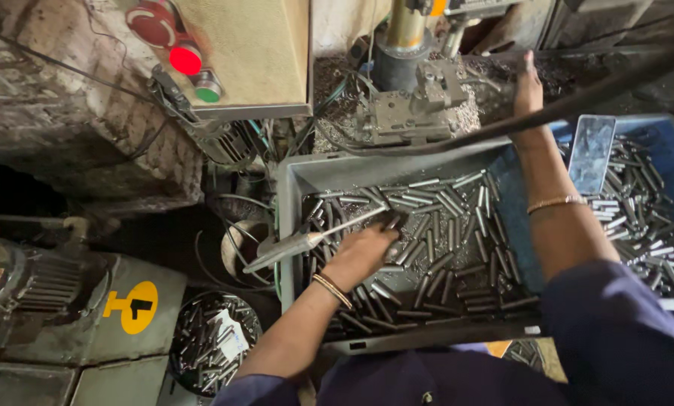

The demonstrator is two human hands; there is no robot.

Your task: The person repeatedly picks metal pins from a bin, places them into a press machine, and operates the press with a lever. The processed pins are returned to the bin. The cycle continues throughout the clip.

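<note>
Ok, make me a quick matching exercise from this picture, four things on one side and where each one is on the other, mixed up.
Things:
1. left hand
2. right hand
3. red button
4. round bucket

Places:
A. on the beige control box
B. reaching up to the drill fixture
C. on the floor, holding metal pins
D. on the pins in the grey tray

Pairs: 1-D, 2-B, 3-A, 4-C

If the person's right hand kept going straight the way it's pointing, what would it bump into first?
Probably the heap of dull metal shavings in front of the fingertips of the right hand, just right of the grey metal machine clamp. Depth is hard to judge, so it may already be touching them.
</note>
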